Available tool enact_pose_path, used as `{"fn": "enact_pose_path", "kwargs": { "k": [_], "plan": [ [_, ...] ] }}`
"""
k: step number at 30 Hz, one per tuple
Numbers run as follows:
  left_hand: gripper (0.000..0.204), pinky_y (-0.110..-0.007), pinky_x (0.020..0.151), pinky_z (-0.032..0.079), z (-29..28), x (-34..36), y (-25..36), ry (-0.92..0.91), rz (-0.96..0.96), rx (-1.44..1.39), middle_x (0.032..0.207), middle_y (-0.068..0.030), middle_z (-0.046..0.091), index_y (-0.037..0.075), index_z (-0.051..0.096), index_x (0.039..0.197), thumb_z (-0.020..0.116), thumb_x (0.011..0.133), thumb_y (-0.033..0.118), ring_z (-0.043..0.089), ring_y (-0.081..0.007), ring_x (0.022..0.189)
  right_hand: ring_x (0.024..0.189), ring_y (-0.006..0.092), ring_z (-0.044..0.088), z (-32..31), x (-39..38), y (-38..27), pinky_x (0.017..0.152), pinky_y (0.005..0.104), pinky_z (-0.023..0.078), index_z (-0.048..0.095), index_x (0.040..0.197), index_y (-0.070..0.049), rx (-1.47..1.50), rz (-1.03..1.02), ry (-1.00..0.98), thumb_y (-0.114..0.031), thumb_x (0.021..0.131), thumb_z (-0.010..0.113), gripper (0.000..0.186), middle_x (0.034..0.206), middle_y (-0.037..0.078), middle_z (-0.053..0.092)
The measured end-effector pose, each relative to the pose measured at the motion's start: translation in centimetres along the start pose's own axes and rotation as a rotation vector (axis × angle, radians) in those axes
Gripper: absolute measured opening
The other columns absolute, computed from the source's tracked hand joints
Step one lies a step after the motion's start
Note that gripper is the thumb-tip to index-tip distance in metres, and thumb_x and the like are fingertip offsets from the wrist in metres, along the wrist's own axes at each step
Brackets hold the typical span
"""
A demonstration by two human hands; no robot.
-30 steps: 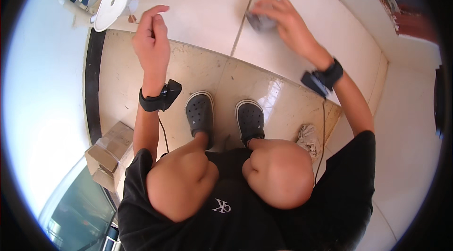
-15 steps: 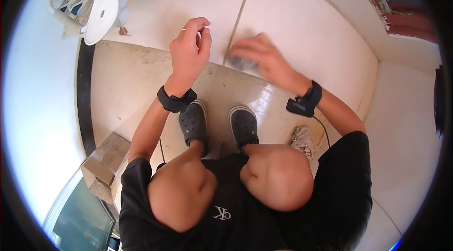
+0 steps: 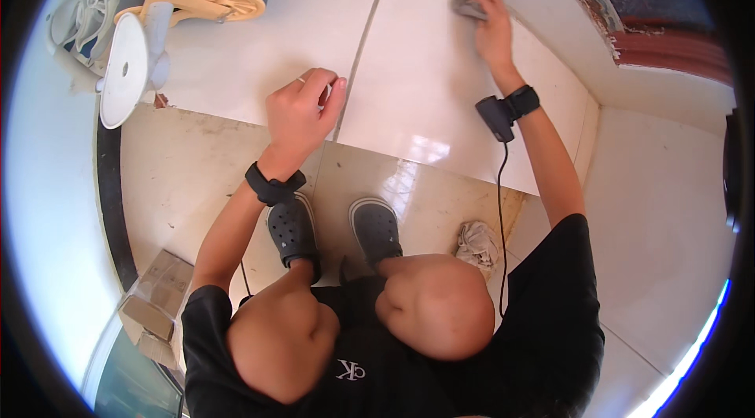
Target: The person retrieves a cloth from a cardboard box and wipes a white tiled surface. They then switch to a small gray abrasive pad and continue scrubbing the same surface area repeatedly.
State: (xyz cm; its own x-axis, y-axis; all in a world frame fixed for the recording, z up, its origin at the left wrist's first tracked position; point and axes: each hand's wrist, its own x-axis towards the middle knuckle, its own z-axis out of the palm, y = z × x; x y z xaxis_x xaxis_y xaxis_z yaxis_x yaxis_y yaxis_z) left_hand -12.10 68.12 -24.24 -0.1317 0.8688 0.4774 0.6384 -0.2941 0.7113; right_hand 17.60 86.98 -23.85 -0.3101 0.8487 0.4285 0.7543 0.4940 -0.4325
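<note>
My right hand [image 3: 494, 29] reaches to the far right of the white tiled ledge [image 3: 409, 56]. Its fingers close over a small grey wad [image 3: 469, 5], pressed to the tile near the wall; its exact kind is unclear. My left hand [image 3: 303, 111] hovers near the ledge's front edge, fingers curled inward and a pale ring on one of them. Whatever those fingers hold, if anything, is hidden. Both wrists wear black straps with small boxes.
Back left are a yellow-framed thing with grey rollers [image 3: 236, 5], a white disc [image 3: 124, 70] on a pipe and a pair of shoes [image 3: 90, 5]. On the lower floor lie a crumpled cloth [image 3: 477, 245] and a cardboard box [image 3: 153, 292]. A cable [image 3: 500, 206] hangs from my right wrist.
My right hand has swept away and to the right across the ledge with the grey wad. My left hand stays curled, now lower in view. The whole view has shifted slightly.
</note>
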Motion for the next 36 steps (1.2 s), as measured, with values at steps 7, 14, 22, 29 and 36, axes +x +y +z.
{"fn": "enact_pose_path", "kwargs": {
  "k": [7,14,22,29,36],
  "plan": [
    [0.021,-0.030,0.041,0.035,0.9,1.7,-0.3,0.042,0.026,0.011,0.056,-0.0019,0.053,0.009,0.059,0.070,0.071,0.086,0.013,0.047,-0.0167,0.043,0.109,0.0342,0.056,-1.5,-0.2,-2.2,0.098,0.0377,0.045,0.067,0.119,-0.008,0.131,-0.055,-0.149,0.022,0.064,0.041,0.068,0.122,0.015,0.062],
    [0.026,-0.033,0.040,0.034,0.7,2.0,-2.4,0.019,0.066,0.082,0.053,-0.0020,0.049,0.009,0.055,0.066,0.072,0.085,0.012,0.045,-0.0188,0.042,0.112,0.0326,0.054,4.1,4.3,-0.6,0.101,0.0361,0.043,0.067,0.118,-0.008,0.121,-0.061,-0.121,0.022,0.064,0.040,0.067,0.121,0.011,0.063],
    [0.026,-0.033,0.040,0.034,1.4,1.4,-2.5,0.013,0.099,0.071,0.052,-0.0019,0.048,0.008,0.054,0.065,0.072,0.084,0.011,0.045,-0.0197,0.042,0.120,0.0322,0.056,1.0,1.8,0.5,0.107,0.0347,0.040,0.065,0.119,-0.003,0.100,0.011,-0.137,0.021,0.067,0.040,0.062,0.124,0.013,0.062],
    [0.028,-0.033,0.040,0.035,-0.8,1.3,-4.8,0.017,0.064,0.142,0.052,-0.0021,0.048,0.009,0.054,0.064,0.072,0.084,0.012,0.046,-0.0200,0.043,0.122,0.0323,0.057,7.0,6.7,-0.1,0.107,0.0344,0.041,0.066,0.120,-0.006,0.074,-0.163,-0.167,0.020,0.071,0.042,0.061,0.126,0.014,0.062],
    [0.029,-0.033,0.041,0.032,-1.6,1.0,-6.3,0.032,0.098,0.094,0.050,-0.0041,0.044,0.007,0.054,0.062,0.072,0.085,0.011,0.042,-0.0205,0.042,0.120,0.0347,0.056,5.0,4.0,-1.7,0.107,0.0375,0.040,0.066,0.121,-0.007,-0.009,0.007,-0.192,0.020,0.071,0.042,0.061,0.127,0.012,0.062]
  ]
}}
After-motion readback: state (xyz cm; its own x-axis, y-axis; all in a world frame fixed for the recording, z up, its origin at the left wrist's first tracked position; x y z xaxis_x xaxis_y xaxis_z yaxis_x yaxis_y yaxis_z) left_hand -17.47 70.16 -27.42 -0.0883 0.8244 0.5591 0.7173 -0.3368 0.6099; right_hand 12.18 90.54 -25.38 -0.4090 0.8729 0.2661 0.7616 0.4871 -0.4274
